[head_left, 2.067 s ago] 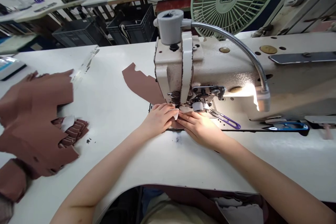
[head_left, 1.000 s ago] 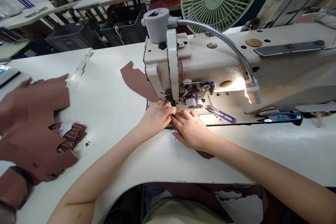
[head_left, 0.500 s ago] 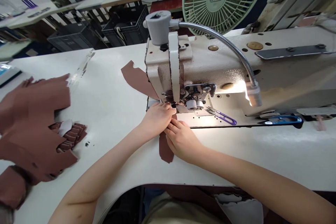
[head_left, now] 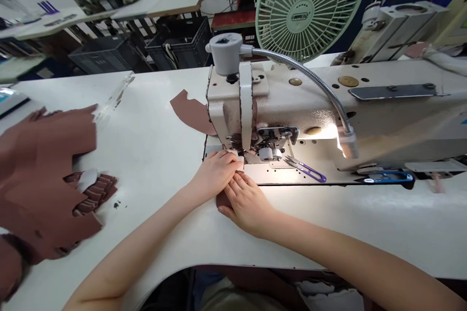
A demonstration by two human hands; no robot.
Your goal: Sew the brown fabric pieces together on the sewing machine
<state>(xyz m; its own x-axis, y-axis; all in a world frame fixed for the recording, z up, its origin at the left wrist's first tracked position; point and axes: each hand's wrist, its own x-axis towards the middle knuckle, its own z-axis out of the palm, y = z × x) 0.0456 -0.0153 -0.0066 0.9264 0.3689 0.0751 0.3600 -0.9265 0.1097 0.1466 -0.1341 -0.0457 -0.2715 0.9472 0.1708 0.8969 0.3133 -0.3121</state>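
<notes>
At the needle of the sewing machine [head_left: 233, 112], a brown fabric piece [head_left: 223, 198] lies on the bed, mostly covered by my hands. My left hand [head_left: 215, 172] is closed on it just in front of the presser foot, with a small white edge showing by its fingertips. Lower and to the right, my right hand [head_left: 250, 204] rests flat on the piece, fingers stretched out and touching the left hand, thumb apart. Behind the machine head, brown fabric [head_left: 193, 112] sticks out to the left; where it joins the front piece is hidden.
Purple thread snips [head_left: 306, 169] lie on the machine bed, with blue snips [head_left: 388, 178] farther right. A lit lamp [head_left: 346, 143] hangs over the bed. Brown fabric pieces [head_left: 36, 170] are piled at left. A green fan [head_left: 302, 14] stands behind the machine.
The fabric has fed away from me: less of it shows in front of my hands. Both hands stay close together by the needle. The camera view has shifted slightly.
</notes>
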